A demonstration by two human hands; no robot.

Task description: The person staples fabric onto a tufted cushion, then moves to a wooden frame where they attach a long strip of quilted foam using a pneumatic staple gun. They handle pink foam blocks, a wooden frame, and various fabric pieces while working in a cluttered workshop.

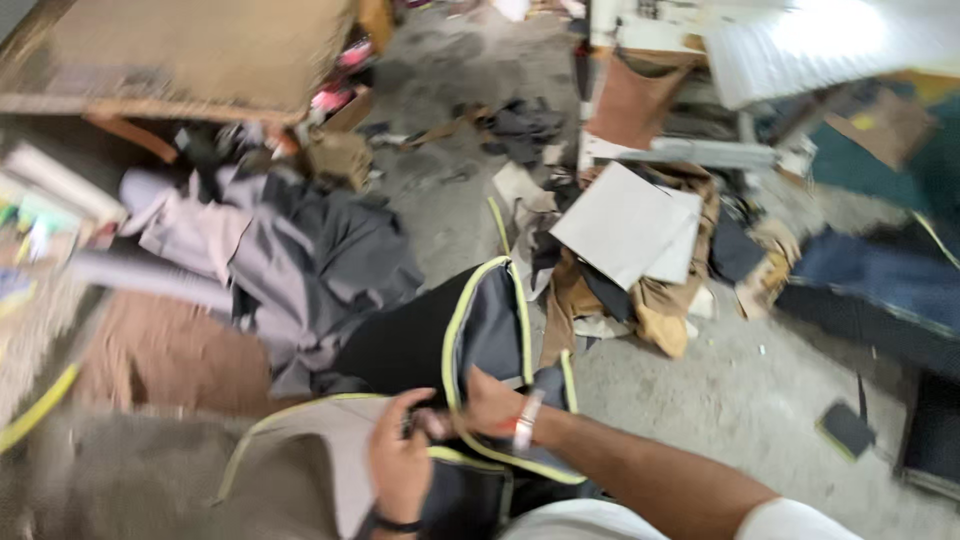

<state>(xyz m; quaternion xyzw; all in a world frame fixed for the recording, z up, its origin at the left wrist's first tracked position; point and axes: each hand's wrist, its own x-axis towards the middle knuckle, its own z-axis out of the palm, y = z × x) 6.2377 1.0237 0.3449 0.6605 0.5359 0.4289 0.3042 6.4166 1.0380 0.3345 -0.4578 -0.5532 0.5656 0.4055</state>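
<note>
far left: yellow strip [40,408] on the floor, grey cloth pile [290,250] beyond. bag panel [490,330], dark with yellow piping, lying low centre, partly over a tan piece [330,440].

left hand [400,465]: back up, fingers curled shut on a small dark part at the panel edge; part too blurred to identify. wrist banded in black.

right hand [490,405]: crossed in from the right, forearm angled down-left, fingers pinching the same edge beside the left hand.

for a clean result: keep both grips close together, panel flat, piping untwisted.

right: white sheets [625,225] on brown scraps, well apart.
</note>
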